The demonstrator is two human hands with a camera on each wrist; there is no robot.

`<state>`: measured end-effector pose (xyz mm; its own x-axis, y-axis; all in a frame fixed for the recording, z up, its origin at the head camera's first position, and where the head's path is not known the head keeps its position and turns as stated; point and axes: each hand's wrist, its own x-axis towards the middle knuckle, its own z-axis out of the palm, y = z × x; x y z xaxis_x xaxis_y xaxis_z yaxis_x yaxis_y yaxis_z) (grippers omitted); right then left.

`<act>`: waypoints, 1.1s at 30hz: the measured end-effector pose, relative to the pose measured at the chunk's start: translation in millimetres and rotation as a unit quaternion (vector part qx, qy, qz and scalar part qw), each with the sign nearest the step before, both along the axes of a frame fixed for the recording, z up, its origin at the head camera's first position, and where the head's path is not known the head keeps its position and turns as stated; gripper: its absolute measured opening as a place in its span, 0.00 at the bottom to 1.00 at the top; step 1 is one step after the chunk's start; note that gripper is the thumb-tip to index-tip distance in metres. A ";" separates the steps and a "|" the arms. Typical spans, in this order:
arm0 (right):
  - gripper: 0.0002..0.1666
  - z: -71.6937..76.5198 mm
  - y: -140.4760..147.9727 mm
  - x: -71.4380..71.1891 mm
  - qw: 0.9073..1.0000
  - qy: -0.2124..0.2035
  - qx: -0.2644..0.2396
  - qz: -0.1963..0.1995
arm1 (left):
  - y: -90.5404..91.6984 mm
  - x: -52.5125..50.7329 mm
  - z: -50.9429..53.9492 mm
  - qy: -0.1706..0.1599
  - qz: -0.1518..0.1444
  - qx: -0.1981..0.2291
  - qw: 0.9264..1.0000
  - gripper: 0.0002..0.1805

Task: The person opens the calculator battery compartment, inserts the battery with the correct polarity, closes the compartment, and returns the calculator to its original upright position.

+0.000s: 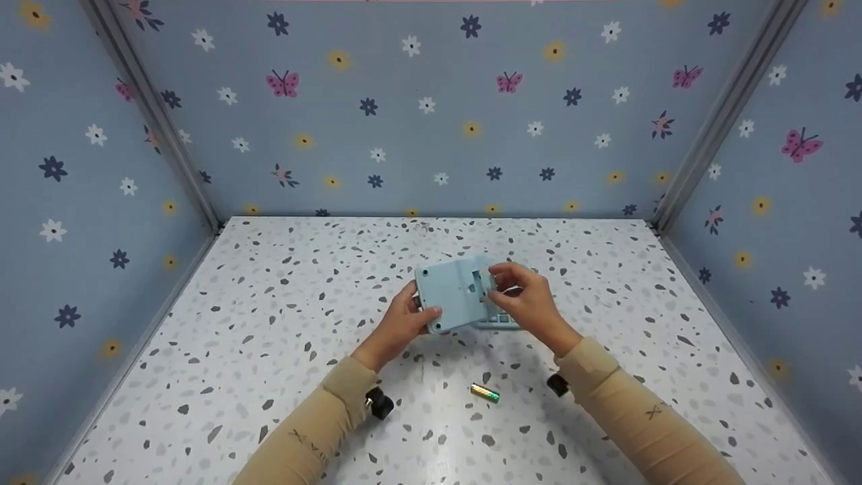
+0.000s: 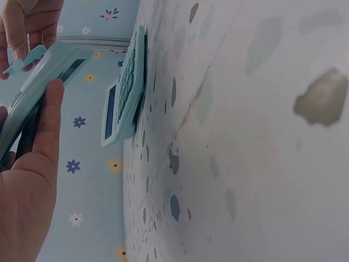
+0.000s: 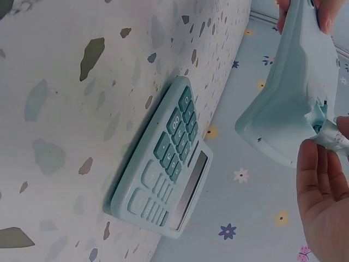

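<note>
My left hand grips a light blue calculator by one end, its back turned up and its thumb lying on that back. An opening shows in the back, the battery compartment. Over it, my right hand pinches the small light blue battery cover between thumb and fingers. The cover is tilted up from the back; whether an edge still touches is hard to tell. Beneath the held calculator, a second light blue calculator lies on the table, keys up. The compartment's inside is mostly hidden.
A single green and gold battery lies on the speckled white table, nearer to me than the calculators. Blue flowered panels stand at the back and both sides. A small black device is at the left wrist.
</note>
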<state>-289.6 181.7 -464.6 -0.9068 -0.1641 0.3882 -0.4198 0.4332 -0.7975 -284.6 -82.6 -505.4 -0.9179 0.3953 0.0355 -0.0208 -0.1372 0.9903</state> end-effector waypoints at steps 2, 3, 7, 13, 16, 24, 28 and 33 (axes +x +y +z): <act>0.22 0.0 1.1 -0.2 1.000 -0.001 0.001 -0.001 | -0.8 -0.5 -0.4 -0.002 0.001 0.003 1.000 0.40; 0.22 0.1 1.6 -0.2 1.000 -0.001 0.000 0.001 | -1.2 -0.8 -0.7 -0.002 0.001 0.005 1.000 0.40; 0.21 -0.5 3.7 -0.3 1.000 0.001 -0.001 0.007 | -2.8 -0.8 -2.0 -0.003 0.000 0.010 1.000 0.40; 0.20 -2.9 8.2 -0.8 1.000 0.004 0.004 0.018 | -4.3 -0.3 -2.3 -0.002 0.004 0.006 1.000 0.39; 0.20 -2.6 10.5 -0.7 1.000 -0.001 0.009 0.019 | -4.9 -0.6 -2.1 -0.002 0.014 0.000 1.000 0.39; 0.21 -2.5 16.4 -0.7 0.999 -0.016 0.028 0.012 | -9.2 -2.2 -0.8 -0.014 0.031 -0.018 0.999 0.39; 0.20 -3.7 18.9 -1.3 0.999 -0.020 0.036 0.006 | -10.7 -2.3 0.6 -0.011 0.034 -0.024 0.999 0.39; 0.21 -6.0 22.9 -1.7 0.998 -0.030 0.047 0.000 | -12.2 -1.9 0.7 -0.007 0.034 -0.024 0.999 0.39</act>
<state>-291.3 204.6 -470.7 -0.9277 -0.1973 0.3169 -0.3732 0.5079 -0.7764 -286.5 -94.8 -504.7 -0.9428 0.3332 0.0055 -0.0266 -0.0919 0.9954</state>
